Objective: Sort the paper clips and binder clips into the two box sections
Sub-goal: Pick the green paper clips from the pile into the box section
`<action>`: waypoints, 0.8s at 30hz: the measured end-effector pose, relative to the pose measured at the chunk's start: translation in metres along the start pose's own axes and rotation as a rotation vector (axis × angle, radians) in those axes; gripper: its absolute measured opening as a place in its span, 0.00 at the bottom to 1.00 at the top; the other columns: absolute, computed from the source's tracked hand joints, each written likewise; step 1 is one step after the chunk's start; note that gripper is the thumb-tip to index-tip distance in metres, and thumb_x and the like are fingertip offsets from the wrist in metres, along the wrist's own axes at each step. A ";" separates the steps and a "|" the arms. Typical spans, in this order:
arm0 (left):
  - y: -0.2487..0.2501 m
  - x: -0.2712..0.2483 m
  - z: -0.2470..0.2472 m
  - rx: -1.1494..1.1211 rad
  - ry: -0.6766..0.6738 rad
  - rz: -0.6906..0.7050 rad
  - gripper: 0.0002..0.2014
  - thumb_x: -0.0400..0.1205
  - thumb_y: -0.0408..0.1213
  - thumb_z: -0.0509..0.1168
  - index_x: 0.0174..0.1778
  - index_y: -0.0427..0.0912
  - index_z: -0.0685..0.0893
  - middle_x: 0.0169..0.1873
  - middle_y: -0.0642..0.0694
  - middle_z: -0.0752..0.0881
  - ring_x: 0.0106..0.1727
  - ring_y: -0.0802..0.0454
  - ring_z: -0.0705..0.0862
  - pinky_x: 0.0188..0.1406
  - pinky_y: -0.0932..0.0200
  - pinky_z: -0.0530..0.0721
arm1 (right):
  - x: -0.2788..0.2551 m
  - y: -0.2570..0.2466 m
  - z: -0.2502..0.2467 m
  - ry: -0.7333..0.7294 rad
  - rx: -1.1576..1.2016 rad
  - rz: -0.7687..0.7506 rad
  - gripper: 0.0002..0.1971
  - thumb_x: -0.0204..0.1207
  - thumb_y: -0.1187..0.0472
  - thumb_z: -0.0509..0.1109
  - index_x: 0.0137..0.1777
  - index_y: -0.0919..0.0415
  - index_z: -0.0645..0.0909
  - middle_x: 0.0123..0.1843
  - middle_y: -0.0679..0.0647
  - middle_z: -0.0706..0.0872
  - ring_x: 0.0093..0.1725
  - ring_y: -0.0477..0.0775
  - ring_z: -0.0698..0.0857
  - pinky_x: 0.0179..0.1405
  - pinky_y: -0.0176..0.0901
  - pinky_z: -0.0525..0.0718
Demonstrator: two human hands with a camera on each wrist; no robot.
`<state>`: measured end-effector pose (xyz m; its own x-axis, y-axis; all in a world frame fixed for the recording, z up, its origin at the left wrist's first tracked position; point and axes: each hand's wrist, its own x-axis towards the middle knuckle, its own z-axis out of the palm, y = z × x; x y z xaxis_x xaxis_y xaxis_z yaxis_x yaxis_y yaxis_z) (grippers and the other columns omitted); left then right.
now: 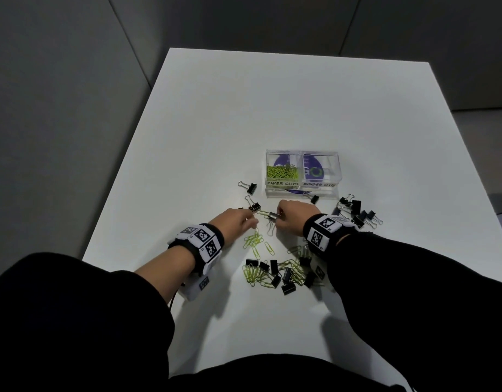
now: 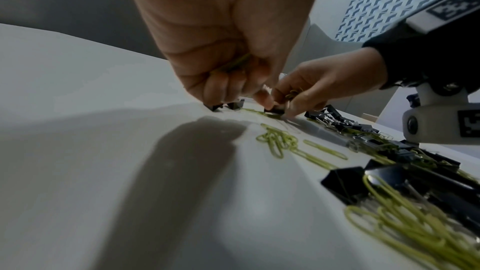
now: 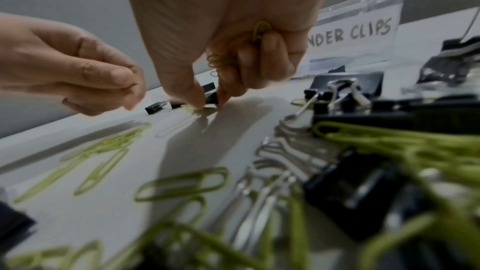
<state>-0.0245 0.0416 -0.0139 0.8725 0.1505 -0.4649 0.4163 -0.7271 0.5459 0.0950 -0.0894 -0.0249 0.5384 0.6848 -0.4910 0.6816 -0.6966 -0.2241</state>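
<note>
A clear two-section box (image 1: 300, 152) is labelled PAPER CLIPS on the left and BINDER CLIPS on the right. Green paper clips (image 1: 282, 172) fill the left section; I see no clips in the right section (image 1: 326, 168). Just in front of it, my right hand (image 1: 278, 219) pinches a black binder clip (image 1: 272, 215) on the table between thumb and forefinger (image 3: 194, 102). Its other fingers curl round several green paper clips (image 3: 261, 29). My left hand (image 1: 251, 220) is close beside it, fingers curled round a green paper clip (image 2: 233, 63), fingertips down by a small binder clip (image 2: 217, 107).
Loose green paper clips (image 1: 254, 240) lie near my left hand. A mixed pile of binder and paper clips (image 1: 278, 274) sits nearer me. More binder clips (image 1: 354, 210) cluster right of the box, others (image 1: 251, 187) to its left. The white table (image 1: 244, 108) stretches beyond.
</note>
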 end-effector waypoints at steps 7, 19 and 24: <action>0.001 0.002 0.001 0.147 0.009 -0.007 0.16 0.86 0.30 0.52 0.69 0.42 0.73 0.59 0.36 0.85 0.58 0.39 0.84 0.54 0.53 0.79 | -0.010 0.027 -0.019 0.117 0.038 0.150 0.18 0.80 0.47 0.61 0.60 0.61 0.74 0.54 0.58 0.86 0.52 0.60 0.85 0.48 0.48 0.81; 0.024 0.043 -0.001 0.574 0.092 0.016 0.14 0.85 0.44 0.55 0.63 0.41 0.75 0.55 0.41 0.86 0.57 0.42 0.84 0.51 0.52 0.79 | 0.005 -0.018 0.004 0.043 0.044 0.017 0.15 0.80 0.51 0.62 0.60 0.61 0.76 0.60 0.59 0.85 0.60 0.61 0.83 0.54 0.49 0.79; 0.022 0.046 -0.004 0.642 0.007 0.011 0.15 0.85 0.43 0.54 0.59 0.38 0.80 0.55 0.38 0.85 0.59 0.40 0.82 0.52 0.53 0.78 | 0.009 -0.016 0.002 -0.043 0.073 0.043 0.11 0.80 0.55 0.63 0.56 0.61 0.78 0.58 0.59 0.84 0.59 0.61 0.82 0.55 0.50 0.79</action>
<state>0.0259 0.0346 -0.0205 0.8782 0.1435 -0.4562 0.1733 -0.9846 0.0238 0.0881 -0.0730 -0.0276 0.5438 0.6452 -0.5367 0.6196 -0.7400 -0.2617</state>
